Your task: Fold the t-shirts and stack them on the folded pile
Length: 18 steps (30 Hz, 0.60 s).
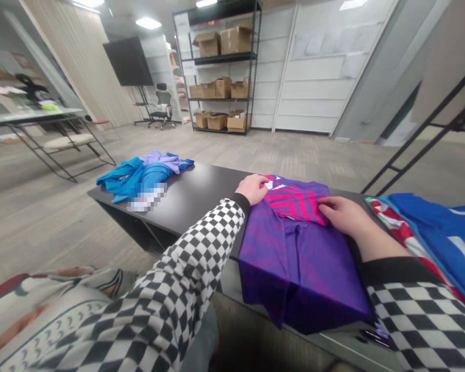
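A purple shirt [318, 263] lies across the dark table, its lower part hanging over the near edge. At its far end a pink-striped part [294, 202] lies folded on top. My left hand [252, 189] grips the far left corner of this fold, its fingertips partly hidden by the cloth. On the other side, my right hand [343, 214] pinches the fold's right edge between thumb and fingers. Both hands are closed on the same shirt.
Crumpled blue and lilac clothes [147, 173] lie on the table's [201, 199] left end. Blue, red and white garments [442, 232] lie to the right. A black metal frame [422, 129] stands beyond them. Shelves with cardboard boxes [235, 41] stand at the back.
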Each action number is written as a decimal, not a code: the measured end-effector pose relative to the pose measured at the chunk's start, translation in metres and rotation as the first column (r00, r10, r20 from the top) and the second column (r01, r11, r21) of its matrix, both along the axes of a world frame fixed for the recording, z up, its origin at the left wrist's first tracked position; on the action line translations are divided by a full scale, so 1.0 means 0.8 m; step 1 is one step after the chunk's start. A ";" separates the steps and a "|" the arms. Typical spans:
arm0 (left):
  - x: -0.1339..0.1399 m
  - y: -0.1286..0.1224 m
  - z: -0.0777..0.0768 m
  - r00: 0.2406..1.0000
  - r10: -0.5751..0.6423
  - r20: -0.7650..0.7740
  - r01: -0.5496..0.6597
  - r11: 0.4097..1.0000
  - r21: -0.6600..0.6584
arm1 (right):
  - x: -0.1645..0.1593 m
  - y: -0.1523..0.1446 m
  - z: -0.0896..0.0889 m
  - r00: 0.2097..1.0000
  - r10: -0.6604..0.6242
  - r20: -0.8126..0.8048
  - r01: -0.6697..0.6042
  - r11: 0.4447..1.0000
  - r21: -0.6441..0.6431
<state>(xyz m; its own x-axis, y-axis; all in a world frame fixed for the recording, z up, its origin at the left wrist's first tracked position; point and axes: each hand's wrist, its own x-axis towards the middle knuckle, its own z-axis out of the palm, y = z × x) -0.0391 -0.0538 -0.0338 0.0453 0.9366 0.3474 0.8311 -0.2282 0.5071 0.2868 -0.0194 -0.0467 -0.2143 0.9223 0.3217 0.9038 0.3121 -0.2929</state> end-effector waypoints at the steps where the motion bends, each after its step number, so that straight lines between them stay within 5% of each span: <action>1: 0.000 -0.013 -0.002 0.998 0.013 0.055 -0.015 1.000 0.027 | -0.001 -0.003 0.001 1.000 0.002 -0.024 -0.003 0.999 -0.044; 6: -0.024 -0.117 -0.020 0.873 0.139 0.468 -0.150 0.989 -0.014 | -0.011 -0.023 0.010 0.979 0.006 -0.204 -0.036 0.989 -0.146; 9: -0.048 -0.200 -0.034 0.635 0.164 0.755 -0.273 0.962 0.021 | -0.015 -0.032 0.016 0.943 -0.023 -0.333 -0.017 0.993 -0.118; 13: -0.048 -0.308 -0.064 0.393 0.157 0.906 -0.316 0.949 -0.028 | -0.013 -0.054 0.023 0.900 -0.060 -0.432 0.048 0.998 -0.038; 15: -0.035 -0.343 -0.086 0.394 0.274 0.877 -0.213 0.956 -0.203 | -0.008 -0.081 0.023 0.837 -0.027 -0.546 0.057 0.998 0.038; 18: -0.013 -0.360 -0.119 0.610 0.341 0.715 -0.019 0.909 -0.417 | 0.003 -0.149 0.021 0.747 0.071 -0.660 0.022 0.991 0.133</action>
